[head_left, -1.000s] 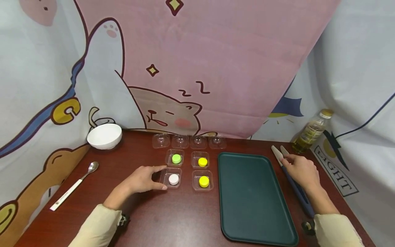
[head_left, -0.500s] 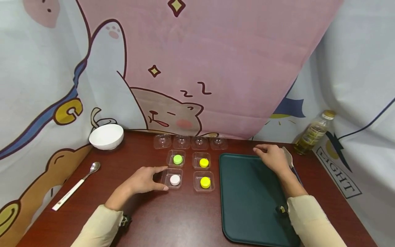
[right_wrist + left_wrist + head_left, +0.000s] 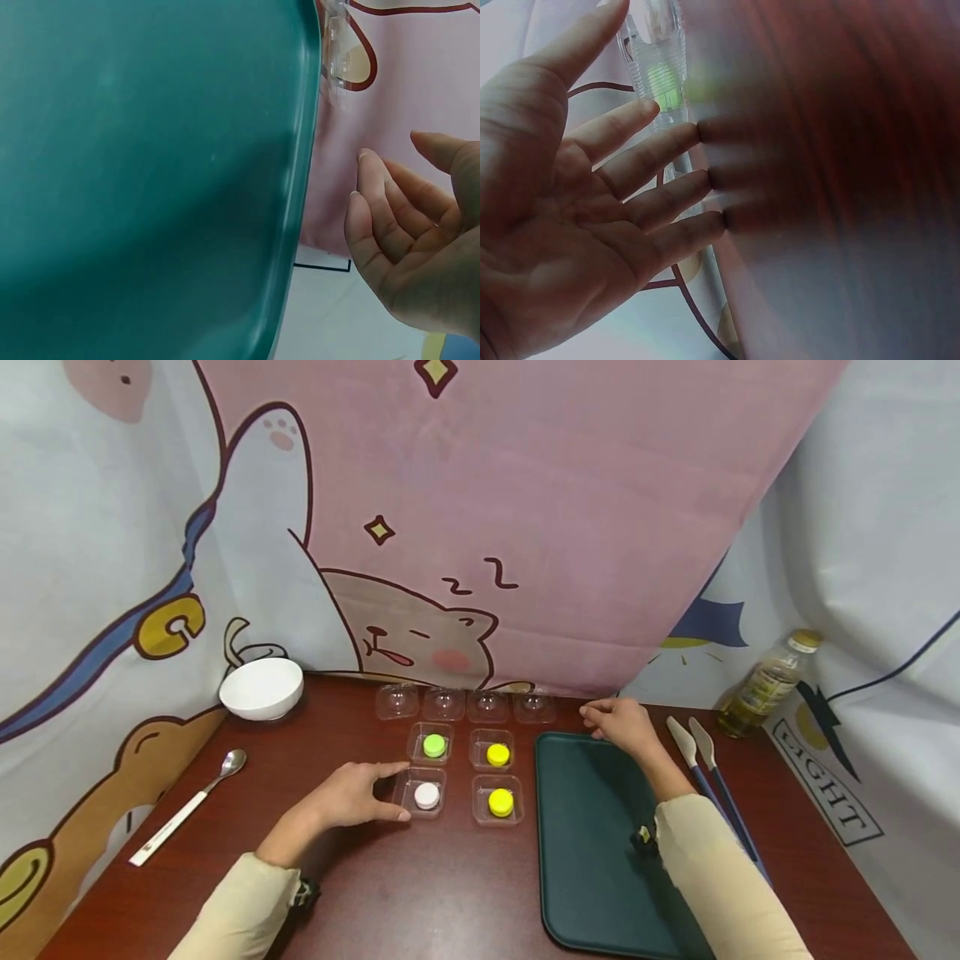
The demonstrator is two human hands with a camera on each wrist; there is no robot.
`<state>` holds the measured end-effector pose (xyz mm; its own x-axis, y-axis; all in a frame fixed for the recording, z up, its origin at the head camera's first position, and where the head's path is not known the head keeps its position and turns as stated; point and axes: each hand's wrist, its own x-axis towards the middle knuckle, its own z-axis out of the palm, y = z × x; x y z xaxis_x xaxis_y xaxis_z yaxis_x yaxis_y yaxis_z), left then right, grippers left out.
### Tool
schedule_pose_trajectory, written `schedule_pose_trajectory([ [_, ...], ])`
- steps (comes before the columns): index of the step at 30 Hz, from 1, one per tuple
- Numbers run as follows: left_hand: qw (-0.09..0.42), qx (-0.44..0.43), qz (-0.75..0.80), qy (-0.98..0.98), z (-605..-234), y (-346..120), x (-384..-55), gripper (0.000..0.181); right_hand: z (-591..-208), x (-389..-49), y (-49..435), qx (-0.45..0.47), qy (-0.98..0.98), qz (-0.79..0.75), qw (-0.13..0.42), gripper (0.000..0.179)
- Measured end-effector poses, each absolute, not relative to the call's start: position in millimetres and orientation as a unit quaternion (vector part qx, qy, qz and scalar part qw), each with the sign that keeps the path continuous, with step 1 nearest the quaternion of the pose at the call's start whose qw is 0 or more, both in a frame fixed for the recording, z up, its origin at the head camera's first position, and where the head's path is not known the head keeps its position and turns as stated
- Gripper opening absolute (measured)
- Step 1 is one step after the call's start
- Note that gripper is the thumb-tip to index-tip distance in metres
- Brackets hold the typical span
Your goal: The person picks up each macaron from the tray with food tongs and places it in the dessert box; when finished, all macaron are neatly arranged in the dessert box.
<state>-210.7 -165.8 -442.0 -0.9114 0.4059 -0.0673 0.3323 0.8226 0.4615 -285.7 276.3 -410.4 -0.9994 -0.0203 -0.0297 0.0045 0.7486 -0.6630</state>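
Observation:
My left hand (image 3: 349, 798) rests on the table at the near left clear plastic box (image 3: 438, 814), index fingertip and thumb tip at its left corners. That box holds a small white round piece (image 3: 427, 795). Behind it stands another clear box with a green round piece (image 3: 433, 745). Two boxes to the right hold yellow round pieces (image 3: 498, 755). In the left wrist view, the fingers (image 3: 660, 154) are nearly straight, tips at the table. My right hand (image 3: 624, 727) hovers at the back edge of the dark green tray (image 3: 600, 827), fingers loosely bent and holding nothing.
Several clear domed lids (image 3: 487, 706) line the back of the table. Tongs with blue handles (image 3: 723, 793) lie right of the tray, near an oil bottle (image 3: 765, 689). At the left are a white bowl (image 3: 262, 689) and a spoon (image 3: 187, 810).
My right hand has left the tongs and moved left over the tray towards the clear lids. The left hand has stayed at the near left box.

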Motion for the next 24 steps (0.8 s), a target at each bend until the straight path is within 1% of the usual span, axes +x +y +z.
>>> schedule_pose_trajectory([
  [8,0.078,0.205,0.219,0.951,-440.9,-167.4,-208.8,0.084,-415.9,-295.9,261.3,0.018,0.924,-0.382,0.031,0.043],
  [14,0.082,0.198,0.223,0.951,-440.1,-167.0,-208.3,0.084,-420.7,-301.1,253.4,0.027,0.916,-0.399,0.040,0.044],
  [24,0.081,0.206,0.222,0.950,-439.6,-167.6,-209.2,0.083,-427.9,-309.7,242.7,0.037,0.912,-0.407,0.041,0.043],
])
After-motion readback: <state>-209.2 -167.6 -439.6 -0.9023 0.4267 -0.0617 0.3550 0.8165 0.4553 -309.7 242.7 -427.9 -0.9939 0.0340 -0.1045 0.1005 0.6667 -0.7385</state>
